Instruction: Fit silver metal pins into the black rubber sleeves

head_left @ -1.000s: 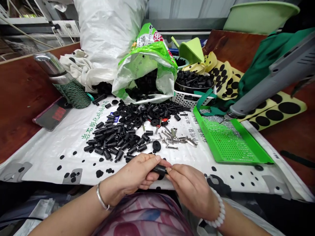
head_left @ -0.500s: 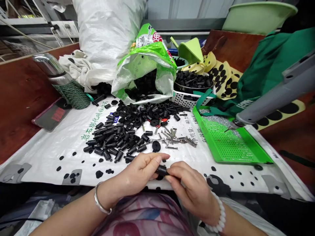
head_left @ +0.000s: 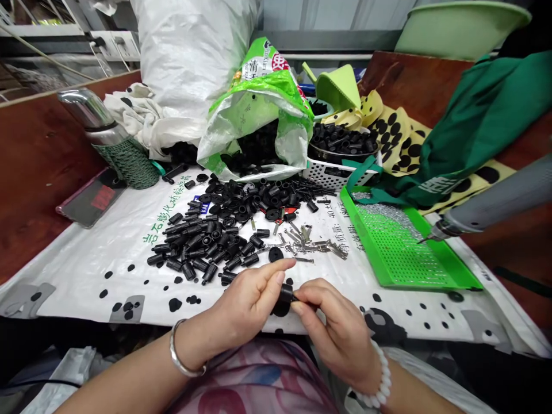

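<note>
My left hand point(head_left: 245, 302) and my right hand point(head_left: 334, 330) meet at the near edge of the white sheet point(head_left: 86, 253). Both pinch one small black plastic cylinder point(head_left: 284, 299) between their fingertips. The left thumb and fingers wrap its left side; the right fingertips press on its right end. Just beyond the hands lies a heap of black plastic cylinders point(head_left: 215, 236) and a scatter of small metal clips point(head_left: 308, 244).
A green perforated tray point(head_left: 401, 250) lies to the right, with a hanging grey power screwdriver point(head_left: 491, 204) over its far edge. Behind stand a green-white bag of black parts point(head_left: 259, 121), a white basket point(head_left: 334, 167), a steel flask point(head_left: 112, 144) and a phone point(head_left: 92, 198).
The grey screwdriver has swung right and lower, away from the tray's middle. My hands stay together on the black cylinder, shifted slightly, with the part turned more upright.
</note>
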The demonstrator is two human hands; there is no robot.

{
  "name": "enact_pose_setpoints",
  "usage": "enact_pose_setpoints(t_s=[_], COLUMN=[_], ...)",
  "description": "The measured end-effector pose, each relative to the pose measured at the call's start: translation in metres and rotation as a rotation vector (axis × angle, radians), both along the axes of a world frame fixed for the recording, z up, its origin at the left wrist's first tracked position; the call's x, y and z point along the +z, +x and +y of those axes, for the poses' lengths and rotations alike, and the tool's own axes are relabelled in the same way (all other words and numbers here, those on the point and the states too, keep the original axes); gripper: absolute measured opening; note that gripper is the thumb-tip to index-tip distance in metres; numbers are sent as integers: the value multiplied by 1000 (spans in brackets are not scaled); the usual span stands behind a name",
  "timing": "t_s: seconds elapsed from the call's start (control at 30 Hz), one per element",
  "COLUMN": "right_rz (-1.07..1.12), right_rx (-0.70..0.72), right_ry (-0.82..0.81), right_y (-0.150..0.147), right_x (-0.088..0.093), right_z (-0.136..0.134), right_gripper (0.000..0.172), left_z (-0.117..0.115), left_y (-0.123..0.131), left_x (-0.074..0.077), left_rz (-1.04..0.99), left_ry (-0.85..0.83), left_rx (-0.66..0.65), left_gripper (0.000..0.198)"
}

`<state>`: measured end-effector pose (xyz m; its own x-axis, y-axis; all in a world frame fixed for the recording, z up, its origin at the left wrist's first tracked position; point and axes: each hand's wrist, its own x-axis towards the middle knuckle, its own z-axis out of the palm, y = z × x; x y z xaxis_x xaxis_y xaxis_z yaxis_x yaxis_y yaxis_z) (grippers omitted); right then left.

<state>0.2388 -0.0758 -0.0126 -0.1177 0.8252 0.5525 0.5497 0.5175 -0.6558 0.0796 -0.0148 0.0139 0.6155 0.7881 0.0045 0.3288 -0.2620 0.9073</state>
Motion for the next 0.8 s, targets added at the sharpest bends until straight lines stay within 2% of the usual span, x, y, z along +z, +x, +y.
enact_pose_setpoints(t_s=[0.07, 0.2, 0.37, 0.43, 0.5, 0.6, 0.67, 0.8], right_rz=[-24, 91, 107, 220, 394, 599, 634, 584], right_rx=[-8, -47, -36, -52, -42, -16, -27, -72], right_ry=[7, -98, -62, -169, -357, -559, -525, -287], right_y=[0, -2, -6, -8, -9, -12, -12, -10], right_x=[1, 3, 3, 1, -1, -1, 1, 4], right_z=[1, 4, 5, 4, 4, 6, 8, 10], right_gripper=[14, 9, 8, 6, 10, 17, 19, 10], left_z=[1, -1, -3, -4, -4, -4, -4, -4], left_y=[1, 4, 5, 4, 3, 4, 6, 10], left_x=[0, 1, -4, -7, -11, -17, -20, -21], left_rz=[2, -79, -175, -173, -188, -238, -318, -557], left_ry=[-62, -237, -308, -240, -188, -293, -419, -656], left_rx=[10, 48, 79, 82, 89, 88, 79, 57], left_gripper=[42, 44, 43, 42, 41, 43, 46, 49])
